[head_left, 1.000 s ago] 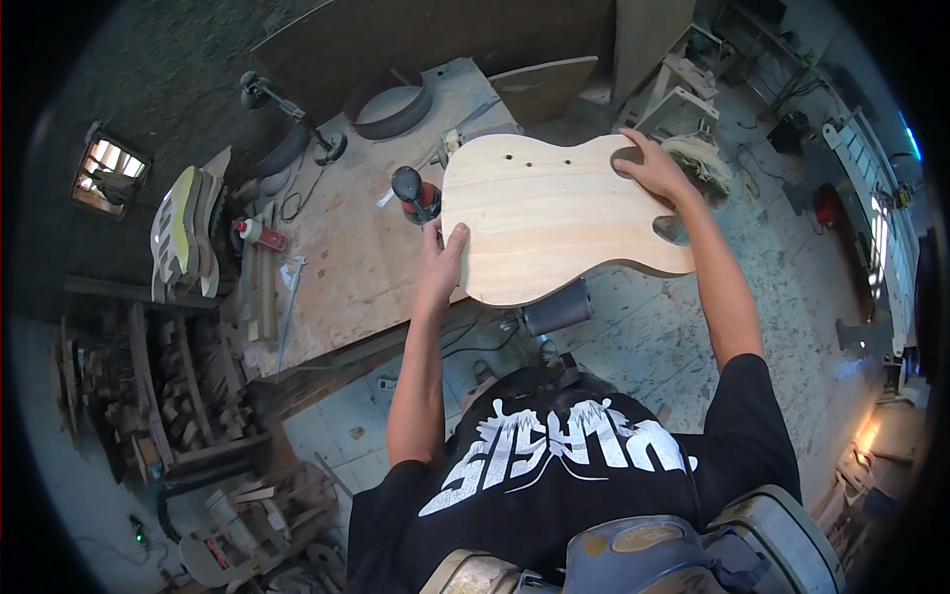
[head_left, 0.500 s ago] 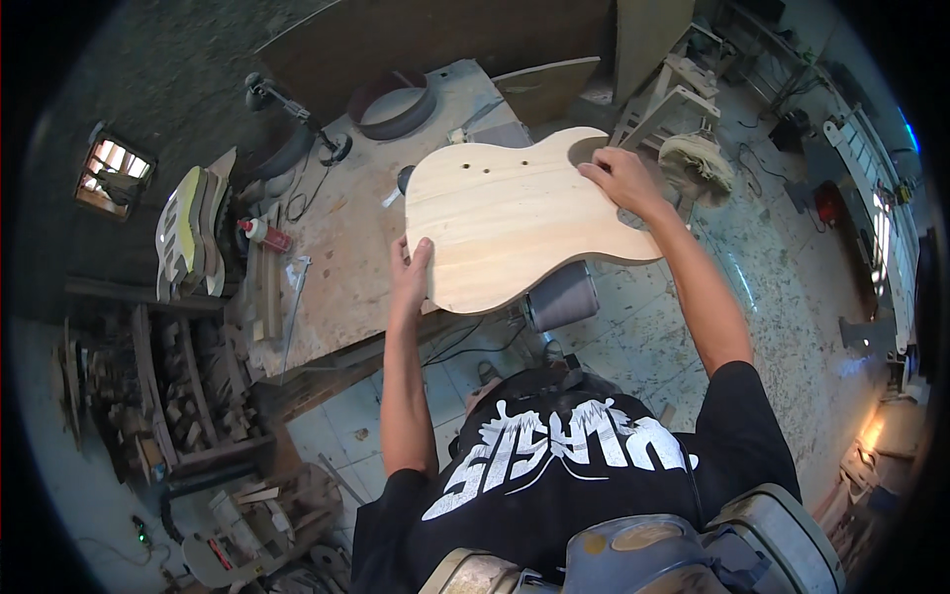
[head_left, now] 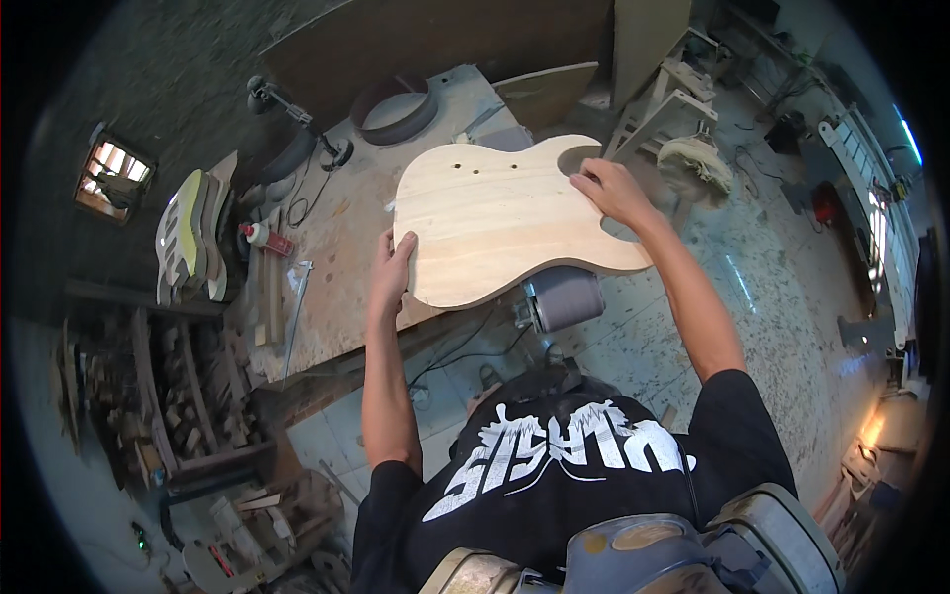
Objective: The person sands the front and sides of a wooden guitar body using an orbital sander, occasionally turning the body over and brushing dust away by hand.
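A pale, unfinished wooden electric guitar body (head_left: 500,223) is held up flat in front of me, over the front edge of the workbench. Several small holes show near its far edge. My left hand (head_left: 391,269) grips its left end, thumb on top and fingers out of sight beneath. At the neck end, my right hand (head_left: 614,190) is closed on the edge between the two horns; its fingertips are partly hidden. Just below the body's near edge sits a grey cylindrical drum (head_left: 567,300), apparently a sanding drum. I cannot tell whether the wood touches it.
On the dusty workbench (head_left: 332,307) are a red bottle with a white cap (head_left: 267,239), a caliper-like tool (head_left: 298,297), a desk lamp (head_left: 297,114) and a large ring-shaped band (head_left: 394,111). Guitar-shaped templates (head_left: 193,238) hang at left, above a rack of wood scraps (head_left: 183,386). A stool (head_left: 696,163) stands right.
The guitar body has shifted slightly left with both hands, and its right end has come a little nearer to me. More of the drum shows now. Both hands keep their hold.
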Demonstrator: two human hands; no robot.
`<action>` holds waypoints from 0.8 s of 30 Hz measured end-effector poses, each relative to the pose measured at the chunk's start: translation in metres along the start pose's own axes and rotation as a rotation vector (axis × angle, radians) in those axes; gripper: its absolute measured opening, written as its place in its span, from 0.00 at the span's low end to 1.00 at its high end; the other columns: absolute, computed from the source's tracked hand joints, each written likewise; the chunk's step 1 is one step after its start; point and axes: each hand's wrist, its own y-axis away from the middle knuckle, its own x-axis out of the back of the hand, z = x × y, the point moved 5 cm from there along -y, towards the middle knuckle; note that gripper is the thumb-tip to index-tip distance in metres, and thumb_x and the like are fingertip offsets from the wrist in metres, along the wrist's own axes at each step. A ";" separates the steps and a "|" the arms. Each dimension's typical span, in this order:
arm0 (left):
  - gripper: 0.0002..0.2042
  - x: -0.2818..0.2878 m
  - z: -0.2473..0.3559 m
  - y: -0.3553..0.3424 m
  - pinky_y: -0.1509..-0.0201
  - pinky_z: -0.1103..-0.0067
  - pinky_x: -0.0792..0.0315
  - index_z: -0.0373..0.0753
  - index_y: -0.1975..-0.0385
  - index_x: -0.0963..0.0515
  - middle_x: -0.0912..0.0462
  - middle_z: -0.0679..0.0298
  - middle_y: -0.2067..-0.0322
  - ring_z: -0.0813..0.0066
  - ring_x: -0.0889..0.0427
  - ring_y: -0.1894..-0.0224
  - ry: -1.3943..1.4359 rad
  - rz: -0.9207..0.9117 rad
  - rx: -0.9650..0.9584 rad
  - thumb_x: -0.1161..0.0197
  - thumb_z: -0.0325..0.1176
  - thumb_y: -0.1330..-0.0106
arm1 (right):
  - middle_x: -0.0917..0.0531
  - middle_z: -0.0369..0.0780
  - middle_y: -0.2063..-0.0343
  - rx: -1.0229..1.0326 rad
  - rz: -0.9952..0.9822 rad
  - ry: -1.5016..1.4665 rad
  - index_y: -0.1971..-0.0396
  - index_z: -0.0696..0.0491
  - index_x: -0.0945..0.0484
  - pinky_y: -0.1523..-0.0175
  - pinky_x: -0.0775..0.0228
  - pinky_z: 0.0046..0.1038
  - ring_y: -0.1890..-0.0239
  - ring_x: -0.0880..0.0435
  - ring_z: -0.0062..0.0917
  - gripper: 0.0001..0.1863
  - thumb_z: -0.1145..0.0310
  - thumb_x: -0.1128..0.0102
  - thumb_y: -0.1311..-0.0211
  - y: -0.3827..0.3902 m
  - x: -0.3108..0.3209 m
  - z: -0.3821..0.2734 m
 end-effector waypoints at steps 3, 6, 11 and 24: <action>0.25 -0.021 0.009 -0.013 0.45 0.73 0.26 0.35 0.34 0.33 0.17 0.50 0.48 0.68 0.18 0.49 -0.028 -0.081 -0.001 0.40 0.42 0.25 | 0.17 0.55 0.69 -0.094 -0.054 0.069 0.72 0.59 0.19 0.58 0.29 0.44 0.63 0.17 0.52 0.23 0.51 0.40 0.33 0.026 0.020 0.011; 0.26 -0.052 0.015 -0.027 0.44 0.74 0.26 0.35 0.34 0.32 0.17 0.53 0.47 0.68 0.18 0.49 -0.062 -0.210 -0.085 0.39 0.42 0.26 | 0.16 0.56 0.68 -0.207 -0.140 0.245 0.71 0.59 0.17 0.56 0.28 0.47 0.61 0.17 0.54 0.28 0.45 0.47 0.30 0.050 0.044 0.020; 0.27 -0.092 0.019 -0.038 0.37 0.69 0.30 0.33 0.38 0.25 0.21 0.47 0.42 0.59 0.21 0.42 -0.153 -0.235 -0.110 0.38 0.46 0.30 | 0.16 0.58 0.69 -0.318 -0.200 0.444 0.72 0.59 0.15 0.53 0.28 0.51 0.61 0.17 0.56 0.35 0.40 0.55 0.28 0.074 0.062 0.030; 0.29 -0.163 0.054 -0.044 0.20 0.48 0.68 0.45 0.39 0.18 0.67 0.46 0.20 0.43 0.72 0.19 -0.692 -0.160 -0.457 0.41 0.55 0.36 | 0.14 0.55 0.67 -0.423 -0.117 0.425 0.70 0.56 0.12 0.52 0.26 0.48 0.59 0.16 0.54 0.34 0.40 0.55 0.27 0.132 0.100 0.053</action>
